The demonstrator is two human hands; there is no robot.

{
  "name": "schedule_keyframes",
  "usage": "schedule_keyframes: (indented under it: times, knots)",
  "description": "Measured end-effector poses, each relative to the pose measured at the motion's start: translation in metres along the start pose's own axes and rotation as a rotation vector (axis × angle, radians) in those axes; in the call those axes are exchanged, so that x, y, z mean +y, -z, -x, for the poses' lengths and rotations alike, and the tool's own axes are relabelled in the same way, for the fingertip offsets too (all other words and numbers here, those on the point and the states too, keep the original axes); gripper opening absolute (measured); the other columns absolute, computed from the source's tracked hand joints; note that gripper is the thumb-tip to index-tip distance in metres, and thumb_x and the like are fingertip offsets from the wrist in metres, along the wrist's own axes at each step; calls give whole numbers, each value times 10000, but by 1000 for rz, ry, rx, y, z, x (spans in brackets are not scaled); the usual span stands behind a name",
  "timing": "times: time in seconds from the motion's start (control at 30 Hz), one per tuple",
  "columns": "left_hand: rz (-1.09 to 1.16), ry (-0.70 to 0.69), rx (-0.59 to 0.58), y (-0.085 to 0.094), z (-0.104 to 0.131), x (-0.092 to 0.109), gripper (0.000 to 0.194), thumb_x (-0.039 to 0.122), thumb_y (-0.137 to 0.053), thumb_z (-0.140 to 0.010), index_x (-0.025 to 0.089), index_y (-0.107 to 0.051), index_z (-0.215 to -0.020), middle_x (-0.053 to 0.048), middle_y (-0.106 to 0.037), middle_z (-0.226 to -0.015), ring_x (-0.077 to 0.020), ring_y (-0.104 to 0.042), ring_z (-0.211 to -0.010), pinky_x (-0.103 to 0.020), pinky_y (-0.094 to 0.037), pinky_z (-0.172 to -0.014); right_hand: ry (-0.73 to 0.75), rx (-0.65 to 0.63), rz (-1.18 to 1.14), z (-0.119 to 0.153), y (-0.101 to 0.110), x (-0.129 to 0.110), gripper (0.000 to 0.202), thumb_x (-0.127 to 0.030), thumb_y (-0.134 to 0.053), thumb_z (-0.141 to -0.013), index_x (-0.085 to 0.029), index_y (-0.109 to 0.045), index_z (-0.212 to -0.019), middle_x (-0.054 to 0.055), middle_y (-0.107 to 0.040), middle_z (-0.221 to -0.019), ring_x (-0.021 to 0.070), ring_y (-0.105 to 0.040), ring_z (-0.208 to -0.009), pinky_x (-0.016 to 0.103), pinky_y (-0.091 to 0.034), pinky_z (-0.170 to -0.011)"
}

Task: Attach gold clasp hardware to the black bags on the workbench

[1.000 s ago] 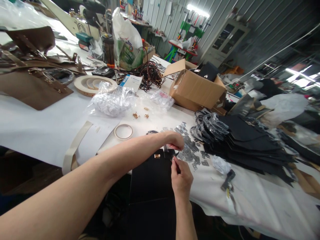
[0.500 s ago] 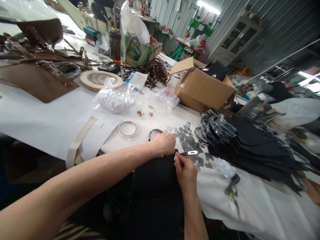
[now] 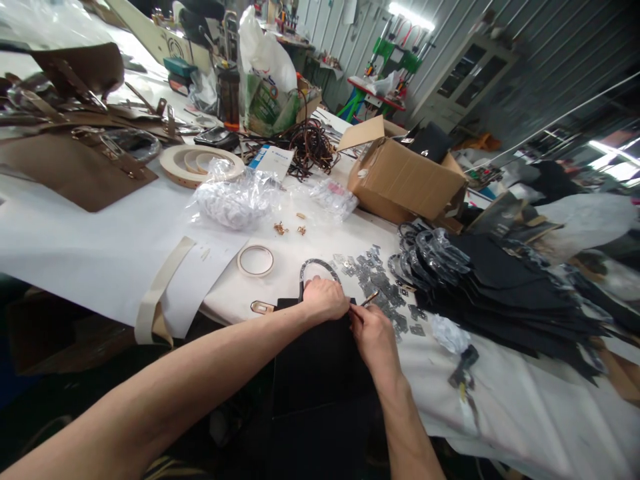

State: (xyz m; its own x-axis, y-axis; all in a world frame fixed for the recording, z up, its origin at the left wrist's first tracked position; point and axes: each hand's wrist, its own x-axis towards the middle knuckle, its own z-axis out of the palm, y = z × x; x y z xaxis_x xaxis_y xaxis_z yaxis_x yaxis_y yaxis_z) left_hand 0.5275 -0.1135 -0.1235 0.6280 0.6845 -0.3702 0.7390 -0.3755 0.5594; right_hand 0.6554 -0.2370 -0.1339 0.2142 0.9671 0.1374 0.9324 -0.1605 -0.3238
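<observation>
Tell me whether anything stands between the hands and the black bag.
Nothing visible does: the left hand and the right hand are both at the top edge of the black bag. The grey metal plates lie beyond, not between.

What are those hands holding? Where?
The right hand seems to pinch the flat black panel at its upper right corner; any hold by the left hand is hidden.

Left hand [image 3: 325,299] and right hand [image 3: 375,335] grip the top edge of a black bag [image 3: 315,373].
A looped handle [image 3: 319,261] rises behind the left hand; loose metal plates [image 3: 379,287] lie on the counter [image 3: 435,393] beyond the right, with a tape roll [image 3: 241,261] farther left.
</observation>
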Motion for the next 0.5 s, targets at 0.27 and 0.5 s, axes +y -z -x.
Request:
schedule_keyframes:
  times: [0.27, 0.5]
  knots:
    - [21, -67, 181, -3, 22, -8, 400, 410, -466, -997, 158, -745, -860, -126, -749, -1014, -290, -643, -1063, -376, -497, -905, -328, 161, -446, 13, -9, 6, 677, -532, -729, -878, -188, -573, -1441, 61, -739, -878, 209, -693, -687, 330, -582, -665]
    - [288, -587, 333, 47, 81, 10, 318, 363, -510, -1031, 190, -690, -834, -73, -700, -1024, -222, -618, -1013, -353, -482, -972, -299, 245, -631, 52, 58, -27, 646, -509, -763, -865, -185, -568, -1389, 121, -754, -1107, 264, -752, -966, 348, -629, -821]
